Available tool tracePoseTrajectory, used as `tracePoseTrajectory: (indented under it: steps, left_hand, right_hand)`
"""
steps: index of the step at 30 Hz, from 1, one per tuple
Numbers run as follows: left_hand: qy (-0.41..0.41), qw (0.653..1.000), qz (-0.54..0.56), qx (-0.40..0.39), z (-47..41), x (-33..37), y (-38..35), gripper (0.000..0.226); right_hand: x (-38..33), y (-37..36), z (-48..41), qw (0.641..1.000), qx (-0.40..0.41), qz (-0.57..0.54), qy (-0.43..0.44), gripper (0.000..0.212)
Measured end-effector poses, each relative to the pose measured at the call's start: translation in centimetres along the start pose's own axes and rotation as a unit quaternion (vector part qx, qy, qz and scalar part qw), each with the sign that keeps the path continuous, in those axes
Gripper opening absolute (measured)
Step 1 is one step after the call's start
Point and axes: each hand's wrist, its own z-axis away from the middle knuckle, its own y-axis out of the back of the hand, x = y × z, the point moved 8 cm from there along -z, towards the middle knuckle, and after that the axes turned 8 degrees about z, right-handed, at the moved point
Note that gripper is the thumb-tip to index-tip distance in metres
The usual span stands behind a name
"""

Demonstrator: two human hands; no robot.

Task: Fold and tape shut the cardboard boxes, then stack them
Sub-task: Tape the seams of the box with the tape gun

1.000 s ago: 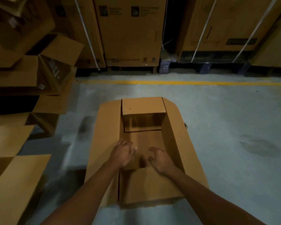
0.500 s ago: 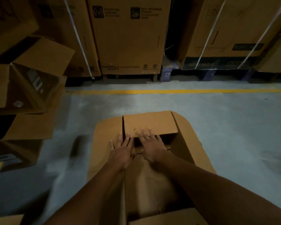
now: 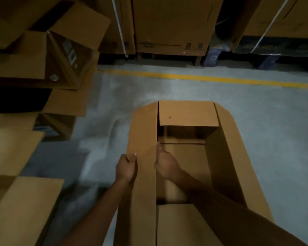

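Now left hand (image 3: 126, 167) grips the left flap (image 3: 144, 132) at its outer edge, right hand (image 3: 164, 165) pinches the inner. Swung askew, it could catch the far flap (image 3: 187, 112)

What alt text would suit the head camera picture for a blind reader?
A person's left hand and right hand grip the long left flap of an open cardboard box on a grey floor. Other open boxes are piled at left.

A plain tan-brown cardboard box (image 3: 181, 114) sits on a mottled grey floor (image 3: 256, 112) crossed by a yellow stripe (image 3: 212, 78).
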Motion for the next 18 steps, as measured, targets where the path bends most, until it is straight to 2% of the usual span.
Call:
tracePoseTrajectory:
  steps: [3,6,10,11,13,15,16,18]
  left_hand:
    - [-0.038,0.997,0.023,0.056,0.7,2.2,2.2,0.038]
    - [-0.036,0.996,0.037,0.066,1.4,4.7,3.8,0.029]
    - [-0.067,0.995,0.071,0.000,3.1,9.2,3.9,0.014]
    - [-0.065,0.991,0.108,-0.032,4.2,10.5,3.4,0.015]
    - [-0.020,0.971,0.188,-0.144,7.3,12.6,0.8,0.032]
    - [-0.021,0.948,0.216,-0.233,10.8,14.2,-2.0,0.040]
    - [-0.062,0.950,0.194,-0.238,12.1,14.4,-3.1,0.038]
    - [-0.190,0.960,0.067,-0.194,13.8,13.9,-4.8,0.034]
  right_hand:
    - [0.3,-0.4,1.9,0.998,0.017,-0.051,-0.041,0.051]
    - [-0.1,-0.1,3.8,0.998,0.012,-0.066,-0.007,0.049]
    - [-0.5,0.5,6.2,0.995,0.024,-0.092,0.031,0.051]
    - [-0.6,0.9,6.7,0.994,0.036,-0.095,0.034,0.045]
    - [-1.0,1.7,8.0,0.989,0.067,-0.128,0.041,0.043]
    - [-0.5,2.9,9.5,0.963,0.104,-0.248,0.009,0.052]
    - [0.6,3.1,10.1,0.930,0.115,-0.348,-0.028,0.053]
    - [2.9,3.1,11.0,0.857,0.108,-0.496,-0.089,0.049]
